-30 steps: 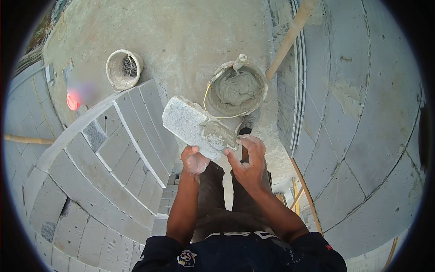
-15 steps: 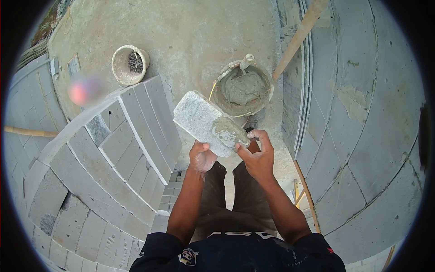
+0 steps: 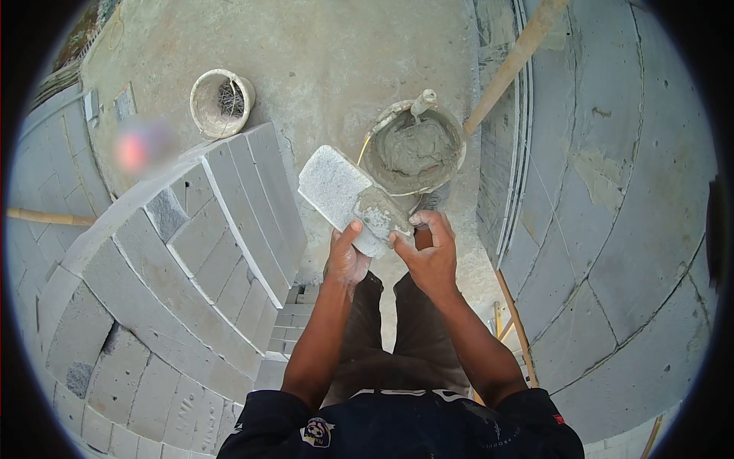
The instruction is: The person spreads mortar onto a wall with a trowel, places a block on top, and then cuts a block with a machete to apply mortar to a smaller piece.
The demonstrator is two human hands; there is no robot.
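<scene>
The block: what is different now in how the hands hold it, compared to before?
The left hand has moved its thumb farther onto the block, towards the mortar. Nothing was let go. The right hand stays at the mortared end; the bucket stays put.

Ahead of the left fingers (image 3: 351,233), beyond the held block (image 3: 332,180), open floor (image 3: 321,84) runs between the block stack (image 3: 264,199) and the mortar bucket (image 3: 461,157). The stack bars the left side. Ahead of the right fingers (image 3: 434,220) stands the bucket, a handle (image 3: 423,101) jutting at its far rim. To their right, a narrow floor strip meets the block wall (image 3: 604,222); farther ahead slants a pole (image 3: 516,65).
</scene>
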